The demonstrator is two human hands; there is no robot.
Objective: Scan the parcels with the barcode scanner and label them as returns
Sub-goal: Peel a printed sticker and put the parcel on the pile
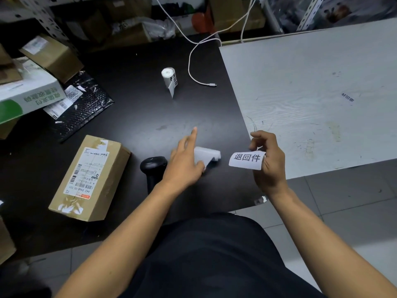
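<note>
In the head view, the right hand (268, 160), right of centre, pinches a peeled return label (247, 160) between thumb and curled fingers (258, 138), printed side towards the camera. The left hand (185, 162), at centre, has its forefinger straight and seems to hold a blurred white scrap (207, 155), probably the backing paper; whether it grips or only rests on it I cannot tell. The barcode scanner (153, 168) lies on the dark worktop (137, 117) just left of that hand. The parcel (90, 177), a brown box with its shipping slip upward, sits lower left, well apart from the label.

The label already curls, so its sticky side could fold on itself or catch the fingers on the way across to the box. Set down carelessly, it could cover the barcode on the slip. The scrap may cling to the left hand. A label roll (169, 79) stands upper centre beside a loose cable (193, 67), easily knocked.
</note>
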